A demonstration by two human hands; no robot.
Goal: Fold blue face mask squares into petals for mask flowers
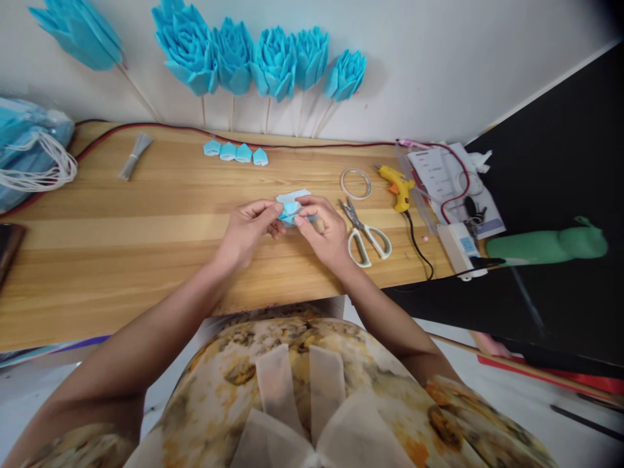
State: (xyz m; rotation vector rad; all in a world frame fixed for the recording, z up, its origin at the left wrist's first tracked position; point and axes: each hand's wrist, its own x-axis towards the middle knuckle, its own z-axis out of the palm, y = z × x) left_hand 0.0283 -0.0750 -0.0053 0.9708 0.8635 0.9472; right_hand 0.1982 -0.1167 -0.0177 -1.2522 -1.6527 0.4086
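Note:
A small piece of light blue material [291, 208], partly folded, is pinched between both hands above the table. My left hand [251, 227] closes thumb and fingers on its left side. On its right side my right hand [325, 229] grips it with thumb and forefinger. More pale blue material [294, 195] shows just behind the fingers; whether it is part of the same piece I cannot tell. Several small folded blue pieces [236, 152] lie in a row farther back. Scissors [361, 233] with white handles rest just right of my right hand.
Large blue fabric-like flowers [274, 62] on thin sticks lean along the wall. A tape roll [355, 184] and yellow glue gun [397, 187] lie at right, near a power strip [462, 250] and green bottle [546, 246]. At left sit a plastic-wrapped bundle [32, 146] and clear thin sticks [135, 156].

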